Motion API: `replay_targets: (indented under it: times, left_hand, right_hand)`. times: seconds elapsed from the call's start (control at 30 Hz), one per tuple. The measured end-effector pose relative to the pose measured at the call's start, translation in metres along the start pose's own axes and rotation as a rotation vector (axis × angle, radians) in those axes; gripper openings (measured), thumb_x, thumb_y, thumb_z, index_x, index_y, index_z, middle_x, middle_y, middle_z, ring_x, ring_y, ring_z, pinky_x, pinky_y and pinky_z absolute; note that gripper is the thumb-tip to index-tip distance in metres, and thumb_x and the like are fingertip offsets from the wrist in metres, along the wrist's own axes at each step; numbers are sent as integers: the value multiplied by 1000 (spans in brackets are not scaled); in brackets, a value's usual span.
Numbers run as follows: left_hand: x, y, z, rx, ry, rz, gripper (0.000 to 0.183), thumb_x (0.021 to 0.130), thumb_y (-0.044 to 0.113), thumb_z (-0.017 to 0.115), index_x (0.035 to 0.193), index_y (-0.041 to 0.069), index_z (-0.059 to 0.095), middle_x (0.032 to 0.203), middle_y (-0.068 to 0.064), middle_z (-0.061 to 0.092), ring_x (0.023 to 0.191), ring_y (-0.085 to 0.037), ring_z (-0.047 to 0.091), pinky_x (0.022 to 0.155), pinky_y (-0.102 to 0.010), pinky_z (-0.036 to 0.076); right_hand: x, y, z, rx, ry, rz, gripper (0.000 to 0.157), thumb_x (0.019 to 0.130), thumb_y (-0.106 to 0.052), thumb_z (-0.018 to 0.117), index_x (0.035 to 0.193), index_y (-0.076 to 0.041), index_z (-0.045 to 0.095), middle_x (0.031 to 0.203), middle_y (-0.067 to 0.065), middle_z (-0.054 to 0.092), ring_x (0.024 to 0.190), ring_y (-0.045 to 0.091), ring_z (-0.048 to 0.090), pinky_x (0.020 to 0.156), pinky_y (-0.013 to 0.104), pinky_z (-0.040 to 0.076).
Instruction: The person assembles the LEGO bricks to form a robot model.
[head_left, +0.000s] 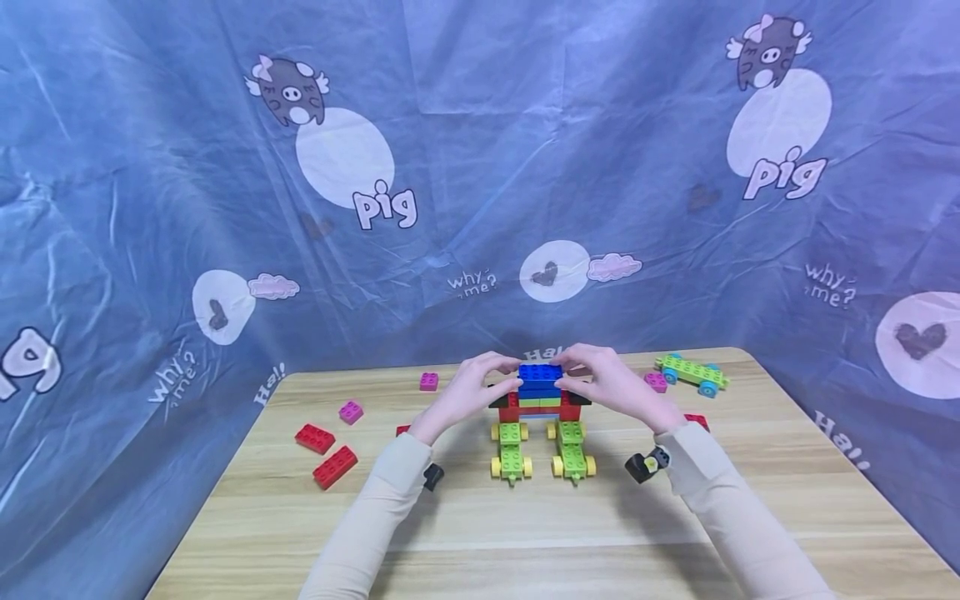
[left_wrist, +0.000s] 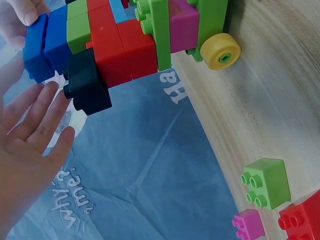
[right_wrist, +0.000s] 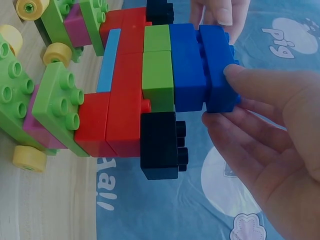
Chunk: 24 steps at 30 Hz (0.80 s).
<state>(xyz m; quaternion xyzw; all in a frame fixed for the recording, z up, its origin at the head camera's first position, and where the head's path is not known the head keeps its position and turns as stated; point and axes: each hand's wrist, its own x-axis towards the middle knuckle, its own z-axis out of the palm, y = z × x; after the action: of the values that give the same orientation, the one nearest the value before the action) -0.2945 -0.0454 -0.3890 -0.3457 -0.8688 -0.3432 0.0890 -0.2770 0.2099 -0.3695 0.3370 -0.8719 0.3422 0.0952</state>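
A blue brick (right_wrist: 218, 70) tops a stacked brick model, with a narrow gap above the lower blue brick (right_wrist: 187, 67). My right hand (head_left: 611, 383) pinches its right end, thumb on one side and fingertips on the other. At the opposite end, my left hand (head_left: 472, 390) holds it between thumb and fingers; the left wrist view shows the other fingers spread. Below come lime green bricks (right_wrist: 157, 77), red bricks (right_wrist: 125, 85) and a light blue strip (right_wrist: 108, 60). A black brick (right_wrist: 159, 145) juts out at each side. Two lime wheeled bases (head_left: 512, 458) with yellow wheels carry the model.
Loose red bricks (head_left: 335, 467) and pink bricks (head_left: 351, 412) lie on the left of the wooden table (head_left: 510, 542). A green car base (head_left: 690, 372) with blue wheels stands at back right, near another pink brick (head_left: 656, 382). A blue patterned cloth (head_left: 480, 208) hangs behind.
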Motion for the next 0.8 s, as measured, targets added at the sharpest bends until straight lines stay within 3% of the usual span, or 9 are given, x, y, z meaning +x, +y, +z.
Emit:
replay_targets:
  times: [0.57,0.8]
  left_hand:
    - [0,0,3,-22,-19,-37,36,90,36,60,119,15,64,112,1,67,102,-12,62,95,-34,50]
    - [1,-1,4,-35,-17,-27,35,89,35,61,117,15,65,111,0,67,102,-13,63,94,-34,51]
  right_hand:
    - [-1,-1,1,-51,-37,7,34,89,-18,63,120,-5,62,114,15,66,98,25,68,82,33,57]
    - [0,0,2,-23,-30,27,33,88,-17,65,118,-4,63,113,16,67,98,26,67,82,35,57]
